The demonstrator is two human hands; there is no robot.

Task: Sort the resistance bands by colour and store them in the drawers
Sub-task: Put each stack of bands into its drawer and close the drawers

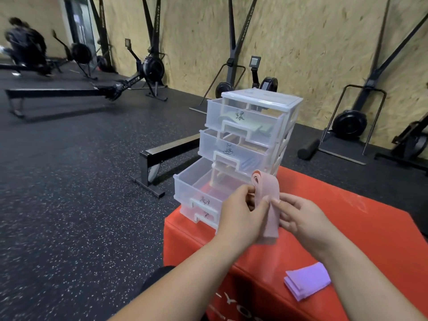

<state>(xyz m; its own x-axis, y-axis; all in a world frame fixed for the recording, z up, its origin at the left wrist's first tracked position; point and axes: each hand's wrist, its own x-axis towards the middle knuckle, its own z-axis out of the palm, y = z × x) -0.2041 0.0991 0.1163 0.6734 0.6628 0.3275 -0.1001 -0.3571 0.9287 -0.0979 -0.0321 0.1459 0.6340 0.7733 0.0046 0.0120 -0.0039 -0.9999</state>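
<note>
Open drawer (186, 185): third down in the drawer unit (261, 98), pulled out.
Left hand (240, 214): pinching the pink band (269, 188), just before the unit.
Right hand (301, 218): pinching its other edge.
Next: you finish folding, then probably drop it in that drawer.

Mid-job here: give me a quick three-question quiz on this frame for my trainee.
1. True or false: both the left hand and the right hand hold the pink band.
2. Which drawer of the drawer unit is pulled out farthest? A. top B. second C. third
3. What colour is the folded band lying on the red box?
Key: 1 true; 2 C; 3 purple.
</note>
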